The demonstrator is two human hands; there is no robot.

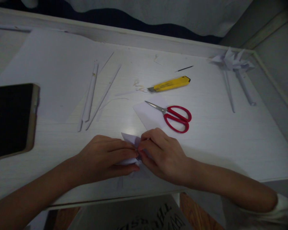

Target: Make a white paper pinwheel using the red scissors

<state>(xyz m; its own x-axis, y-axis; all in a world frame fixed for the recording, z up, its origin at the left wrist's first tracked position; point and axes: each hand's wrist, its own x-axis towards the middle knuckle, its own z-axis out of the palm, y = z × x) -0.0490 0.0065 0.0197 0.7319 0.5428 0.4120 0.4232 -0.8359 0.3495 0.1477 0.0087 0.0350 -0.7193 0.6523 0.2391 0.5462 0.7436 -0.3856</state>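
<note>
Near the table's front edge, my left hand [110, 156] and my right hand [160, 155] meet over a small piece of white folded paper [130, 138]. My left fingers are closed on its left side, the thumb underneath. My right thumb and fingers pinch the paper close to its middle. Much of the paper is hidden behind the fingers; one pointed corner sticks up. Just beyond my right hand, red-handled scissors [176, 118] lie partly on a flat white paper piece [148, 113]. Past them rests a yellow utility knife [171, 84], its blade showing.
A large white sheet [48, 70] lies at the left, with a dark phone [12, 118] over its edge. Rolled paper sticks [91, 92] and small scraps [139, 86] are in the middle. Paper pinwheels [234, 60] on sticks lie at the far right. A raised rim [124, 41] bounds the back.
</note>
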